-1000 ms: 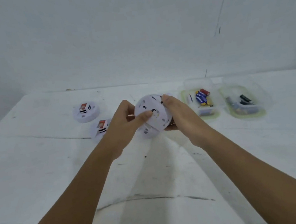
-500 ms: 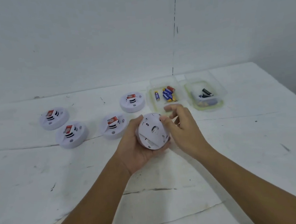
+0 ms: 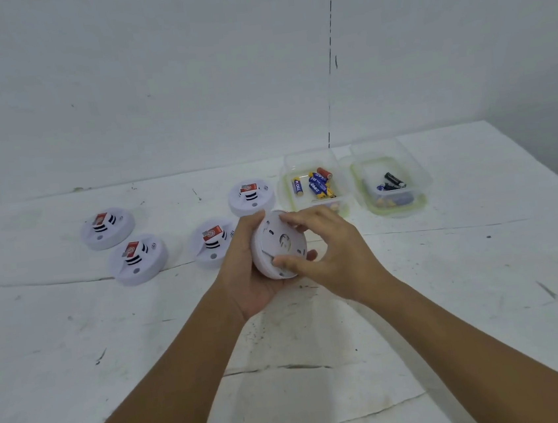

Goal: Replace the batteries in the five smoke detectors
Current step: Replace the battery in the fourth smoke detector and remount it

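I hold a round white smoke detector (image 3: pixel 279 244) above the table, its flat back plate turned towards me. My left hand (image 3: pixel 248 273) cups it from the left and below. My right hand (image 3: pixel 329 247) grips its back plate, fingers on the upper rim and thumb on the lower part. Several other white detectors lie face up on the table: one far left (image 3: pixel 107 227), one below it (image 3: pixel 138 259), one partly behind my left hand (image 3: pixel 210 242) and one at the back (image 3: pixel 251 197). Each carries a red label.
Two clear plastic tubs stand at the back right. The left tub (image 3: pixel 314 187) holds blue and yellow batteries and a red one. The right tub (image 3: pixel 391 182) holds dark batteries. The white table (image 3: pixel 450 279) is cracked and scuffed, its right edge near the wall.
The view has swung left and down, bringing several more detectors into sight. The held detector has come lower, now cradled in my left palm, and my right hand has settled its fingers and thumb on the back plate.
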Action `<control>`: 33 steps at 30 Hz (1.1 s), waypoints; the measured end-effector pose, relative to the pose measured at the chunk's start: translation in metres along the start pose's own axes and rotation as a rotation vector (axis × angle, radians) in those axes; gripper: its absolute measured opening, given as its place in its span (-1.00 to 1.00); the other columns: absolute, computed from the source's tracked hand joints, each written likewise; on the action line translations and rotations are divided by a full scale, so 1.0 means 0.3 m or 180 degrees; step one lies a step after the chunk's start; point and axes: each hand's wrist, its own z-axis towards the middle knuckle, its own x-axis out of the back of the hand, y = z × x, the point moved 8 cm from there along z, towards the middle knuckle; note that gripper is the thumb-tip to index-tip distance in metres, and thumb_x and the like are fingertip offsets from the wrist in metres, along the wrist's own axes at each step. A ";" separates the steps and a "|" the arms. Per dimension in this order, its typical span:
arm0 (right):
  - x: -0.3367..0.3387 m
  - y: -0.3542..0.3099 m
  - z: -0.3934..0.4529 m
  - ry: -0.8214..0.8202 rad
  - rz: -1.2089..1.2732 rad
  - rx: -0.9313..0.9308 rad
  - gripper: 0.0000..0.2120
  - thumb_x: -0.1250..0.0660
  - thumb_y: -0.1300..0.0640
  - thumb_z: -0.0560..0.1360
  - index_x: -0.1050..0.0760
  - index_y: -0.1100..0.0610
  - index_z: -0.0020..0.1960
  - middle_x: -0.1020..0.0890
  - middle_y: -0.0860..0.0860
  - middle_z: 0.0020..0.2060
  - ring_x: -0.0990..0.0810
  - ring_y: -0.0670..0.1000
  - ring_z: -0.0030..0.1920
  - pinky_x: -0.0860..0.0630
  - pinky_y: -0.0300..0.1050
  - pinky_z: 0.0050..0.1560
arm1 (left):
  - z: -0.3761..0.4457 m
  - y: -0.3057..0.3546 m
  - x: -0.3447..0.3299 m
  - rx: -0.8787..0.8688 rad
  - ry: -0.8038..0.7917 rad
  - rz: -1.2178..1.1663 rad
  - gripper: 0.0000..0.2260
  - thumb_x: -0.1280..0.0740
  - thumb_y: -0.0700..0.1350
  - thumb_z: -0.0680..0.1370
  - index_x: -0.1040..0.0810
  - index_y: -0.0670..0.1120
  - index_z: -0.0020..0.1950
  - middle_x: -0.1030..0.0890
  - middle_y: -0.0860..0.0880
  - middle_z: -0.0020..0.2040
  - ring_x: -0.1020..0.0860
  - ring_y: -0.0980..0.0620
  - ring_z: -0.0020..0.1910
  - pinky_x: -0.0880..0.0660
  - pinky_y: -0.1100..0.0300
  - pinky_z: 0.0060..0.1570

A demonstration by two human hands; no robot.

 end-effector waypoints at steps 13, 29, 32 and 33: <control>0.010 0.018 0.015 -0.0126 0.0125 -0.0080 -0.39 -0.57 -0.09 0.46 -0.52 0.02 0.44 -0.52 -0.11 0.20 -0.50 -0.17 0.25 -0.44 -0.45 0.13 | 0.030 -0.004 -0.005 -0.0003 0.0309 -0.0044 -0.62 -0.33 0.18 0.61 -0.70 -0.11 0.15 -0.69 -0.20 0.10 -0.61 -0.17 0.09 -0.62 -0.12 0.13; 0.012 0.013 0.012 -0.0101 0.0141 -0.0025 -0.41 -0.58 -0.11 0.45 -0.54 0.02 0.42 -0.55 -0.13 0.17 -0.54 -0.14 0.21 -0.48 -0.39 0.13 | 0.010 0.004 -0.004 -0.0004 0.0436 0.0108 -0.62 -0.34 0.18 0.61 -0.74 -0.10 0.10 -0.69 -0.20 0.14 -0.61 -0.18 0.12 -0.61 -0.15 0.19; 0.016 0.006 0.014 -0.0101 0.0180 -0.0012 -0.42 -0.60 -0.07 0.44 -0.55 0.03 0.40 -0.56 -0.09 0.16 -0.55 -0.13 0.20 -0.48 -0.43 0.09 | 0.003 0.010 0.003 0.0111 0.0369 0.0158 -0.53 -0.34 0.27 0.58 -0.72 -0.07 0.21 -0.67 -0.19 0.21 -0.61 -0.24 0.19 -0.51 -0.18 0.32; 0.017 0.001 0.017 -0.0124 0.0167 0.0004 -0.41 -0.60 -0.07 0.43 -0.55 0.02 0.41 -0.57 -0.08 0.16 -0.54 -0.13 0.19 -0.47 -0.44 0.07 | -0.001 0.010 0.003 0.0173 0.0353 0.0146 -0.48 -0.34 0.31 0.57 -0.70 -0.07 0.26 -0.66 -0.18 0.23 -0.60 -0.25 0.21 -0.47 -0.18 0.35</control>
